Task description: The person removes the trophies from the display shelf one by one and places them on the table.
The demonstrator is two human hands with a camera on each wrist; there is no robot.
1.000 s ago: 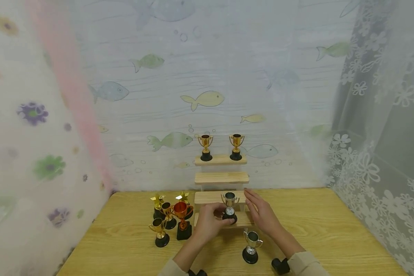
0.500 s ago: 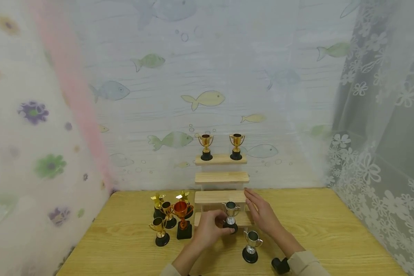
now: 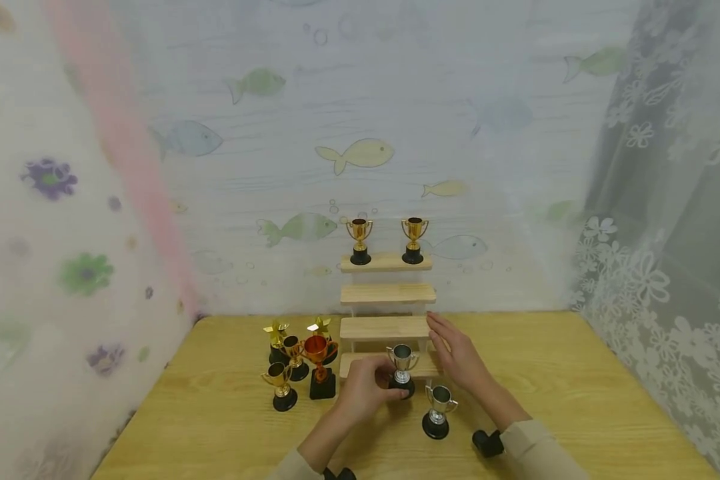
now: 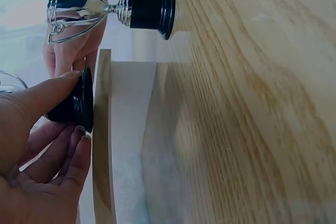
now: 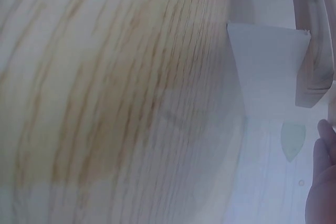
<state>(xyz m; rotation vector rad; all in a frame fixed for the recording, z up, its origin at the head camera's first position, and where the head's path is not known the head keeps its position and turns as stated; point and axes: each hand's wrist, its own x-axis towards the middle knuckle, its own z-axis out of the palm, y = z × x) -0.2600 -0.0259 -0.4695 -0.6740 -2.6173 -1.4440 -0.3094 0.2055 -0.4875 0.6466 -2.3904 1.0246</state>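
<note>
My left hand [image 3: 365,389] pinches the black base of a small silver trophy cup [image 3: 403,358], upright at the front of the lowest step of a wooden tiered stand [image 3: 387,327]. In the left wrist view, the black base [image 4: 83,100] sits right at the step's board [image 4: 103,145]; whether it touches is hard to tell. My right hand [image 3: 459,357] lies with straight fingers along the stand's right side, at the end of a middle step. A second silver trophy [image 3: 439,407] stands on the table in front, between my forearms.
Left of the stand are grouped several trophies, including a red-orange cup [image 3: 318,350], a gold cup [image 3: 280,377] and a gold star trophy [image 3: 276,333]. Two gold cups, left [image 3: 359,232] and right [image 3: 415,230], stand on the top step. A fish-patterned curtain [image 3: 246,173] hangs behind the table.
My left hand has brought the silver trophy down and toward me, from over the lower steps to the lowest step's front. The right hand stays put. The head view has tipped slightly downward.
</note>
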